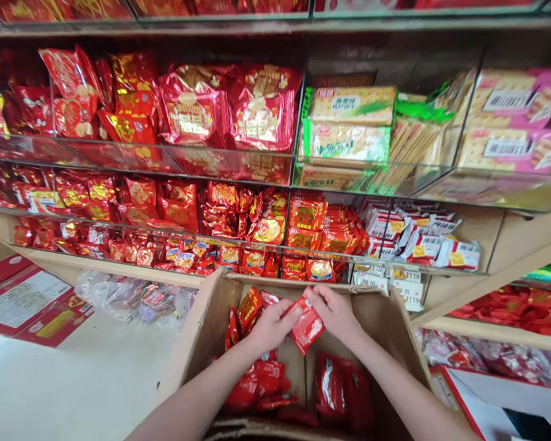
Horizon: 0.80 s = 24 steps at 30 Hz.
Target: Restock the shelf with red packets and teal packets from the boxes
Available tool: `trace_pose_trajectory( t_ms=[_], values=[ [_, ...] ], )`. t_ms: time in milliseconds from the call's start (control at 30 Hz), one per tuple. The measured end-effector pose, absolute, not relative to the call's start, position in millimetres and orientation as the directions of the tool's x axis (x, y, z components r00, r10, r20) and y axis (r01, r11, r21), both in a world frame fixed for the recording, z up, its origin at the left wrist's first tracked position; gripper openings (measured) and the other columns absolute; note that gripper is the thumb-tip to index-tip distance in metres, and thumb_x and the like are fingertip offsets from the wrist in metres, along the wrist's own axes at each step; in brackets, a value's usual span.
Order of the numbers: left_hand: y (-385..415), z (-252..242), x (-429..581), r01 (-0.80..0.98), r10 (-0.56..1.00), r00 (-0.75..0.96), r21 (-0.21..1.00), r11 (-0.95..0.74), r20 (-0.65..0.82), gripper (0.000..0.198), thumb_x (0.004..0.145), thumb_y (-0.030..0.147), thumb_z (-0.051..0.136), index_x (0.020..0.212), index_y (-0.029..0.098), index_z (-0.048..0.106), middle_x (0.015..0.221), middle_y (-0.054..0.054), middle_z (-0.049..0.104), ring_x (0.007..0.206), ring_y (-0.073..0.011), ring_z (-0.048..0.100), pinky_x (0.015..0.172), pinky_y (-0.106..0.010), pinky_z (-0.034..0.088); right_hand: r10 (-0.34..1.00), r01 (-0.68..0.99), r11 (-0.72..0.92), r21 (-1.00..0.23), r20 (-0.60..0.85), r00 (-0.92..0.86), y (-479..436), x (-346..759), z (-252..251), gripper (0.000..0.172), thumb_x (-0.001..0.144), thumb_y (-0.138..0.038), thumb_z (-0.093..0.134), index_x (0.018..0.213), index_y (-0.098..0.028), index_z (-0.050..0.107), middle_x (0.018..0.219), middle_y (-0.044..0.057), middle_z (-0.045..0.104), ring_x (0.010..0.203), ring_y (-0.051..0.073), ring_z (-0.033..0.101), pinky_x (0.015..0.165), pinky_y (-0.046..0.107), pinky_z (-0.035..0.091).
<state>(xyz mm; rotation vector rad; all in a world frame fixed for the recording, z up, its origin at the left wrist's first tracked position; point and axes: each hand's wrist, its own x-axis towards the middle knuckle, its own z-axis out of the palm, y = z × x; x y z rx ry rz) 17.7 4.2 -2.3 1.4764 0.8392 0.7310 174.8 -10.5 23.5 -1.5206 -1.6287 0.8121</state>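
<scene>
Between my two hands is a small red snack packet (pixel 307 327), held over a cardboard box (pixel 397 334). My left hand (pixel 274 326) grips its left edge with the thumb on top. At its upper right side, my right hand (pixel 335 311) closes on it with bent fingers. Inside the box, red packets (pixel 261 383) lie in a loose heap at the left. Darker red packets (pixel 333 389) rest at the right, partly behind my right forearm. Bare cardboard shows between the two groups.
Ahead stand glass-fronted shelves of red packets (pixel 197 110), green-and-clear cracker packs (pixel 349 125) and pink cracker packs (pixel 509 116). Left of the box, clear plastic bags (pixel 114 294) lie under the lowest shelf. A red carton (pixel 27 300) sits at far left, a wooden beam (pixel 496 263) at right.
</scene>
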Motion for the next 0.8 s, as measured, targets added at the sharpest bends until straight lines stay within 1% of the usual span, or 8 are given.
trace_pose_trajectory(
  t_ms=[67, 133, 233, 367, 500, 600, 667, 800],
  values=[
    [3, 3, 21, 0.077, 0.863, 0.501, 0.996, 0.038, -0.072, 0.036, 0.077, 0.049, 0.042, 0.072, 0.014, 0.049, 0.055, 0.005, 0.044, 0.043, -0.0058, 0.037, 0.041, -0.018, 0.033, 0.986, 0.504, 0.097, -0.858, 0.150, 0.066, -10, 171, 20, 0.032, 0.082, -0.043, 0.038, 0.060, -0.020, 0.039, 0.054, -0.005, 0.041, 0.052, 0.010, 0.039, 0.051, 0.021, 0.030],
    [2, 4, 24, 0.041, 0.877, 0.474, 0.996, 0.075, -0.085, 0.035, 0.077, 0.049, 0.044, 0.073, 0.014, 0.050, 0.054, 0.005, 0.045, 0.042, -0.0054, 0.039, 0.041, -0.018, 0.034, 0.976, 0.495, 0.103, -0.863, 0.183, 0.117, -10, 169, 17, 0.032, 0.082, -0.042, 0.039, 0.059, -0.020, 0.039, 0.054, -0.005, 0.041, 0.052, 0.009, 0.039, 0.051, 0.021, 0.030],
    [2, 1, 24, -0.086, 0.890, 0.447, 0.986, 0.145, -0.091, 0.031, 0.073, 0.043, 0.053, 0.085, 0.015, 0.053, 0.066, 0.003, 0.055, 0.050, -0.0059, 0.047, 0.051, -0.019, 0.041, 0.964, 0.480, 0.089, -0.873, 0.196, 0.179, -12, 169, 15, 0.032, 0.081, -0.042, 0.040, 0.059, -0.020, 0.040, 0.054, -0.005, 0.042, 0.052, 0.009, 0.038, 0.052, 0.021, 0.030],
    [4, -3, 21, -0.238, 0.837, 0.537, 0.934, 0.266, -0.101, 0.041, 0.064, 0.031, 0.067, 0.100, 0.015, 0.052, 0.079, -0.001, 0.062, 0.064, -0.0094, 0.056, 0.065, -0.024, 0.044, 0.947, 0.426, 0.048, -0.903, 0.177, 0.269, -13, 174, 14, 0.033, 0.082, -0.043, 0.039, 0.058, -0.020, 0.038, 0.053, -0.005, 0.039, 0.052, 0.010, 0.037, 0.050, 0.021, 0.031],
    [7, -5, 20, -0.282, 0.796, 0.600, 0.909, 0.307, -0.084, 0.043, 0.064, 0.027, 0.068, 0.103, 0.014, 0.054, 0.080, -0.003, 0.064, 0.067, -0.0107, 0.058, 0.067, -0.024, 0.045, 0.937, 0.400, 0.061, -0.914, 0.191, 0.293, -16, 177, 12, 0.032, 0.082, -0.042, 0.038, 0.060, -0.020, 0.039, 0.055, -0.005, 0.042, 0.053, 0.010, 0.039, 0.051, 0.021, 0.033],
    [6, -3, 18, -0.274, 0.763, 0.625, 0.869, 0.413, -0.165, 0.044, 0.069, 0.034, 0.063, 0.108, 0.018, 0.049, 0.080, -0.004, 0.065, 0.062, -0.0130, 0.061, 0.058, -0.025, 0.046, 0.915, 0.426, 0.086, -0.901, 0.240, 0.323, -19, 177, 10, 0.028, 0.083, -0.039, 0.038, 0.063, -0.020, 0.042, 0.057, -0.004, 0.045, 0.053, 0.010, 0.041, 0.052, 0.021, 0.034],
    [5, 0, 16, -0.252, 0.684, 0.687, 0.804, 0.539, -0.243, 0.042, 0.076, 0.044, 0.052, 0.109, 0.020, 0.046, 0.084, -0.006, 0.065, 0.061, -0.0163, 0.063, 0.053, -0.025, 0.045, 0.889, 0.486, 0.117, -0.866, 0.310, 0.338, -22, 178, 8, 0.024, 0.084, -0.036, 0.039, 0.066, -0.020, 0.044, 0.057, -0.004, 0.047, 0.052, 0.010, 0.042, 0.051, 0.021, 0.034],
    [7, 6, 14, -0.261, 0.562, 0.779, 0.673, 0.692, -0.276, 0.048, 0.079, 0.055, 0.035, 0.097, 0.015, 0.054, 0.089, -0.011, 0.064, 0.068, -0.0184, 0.064, 0.052, -0.023, 0.042, 0.809, 0.617, 0.281, -0.735, 0.528, 0.260, -26, 183, 4, 0.014, 0.082, -0.026, 0.043, 0.071, -0.020, 0.047, 0.058, -0.003, 0.050, 0.051, 0.010, 0.045, 0.051, 0.022, 0.037]
  ],
)
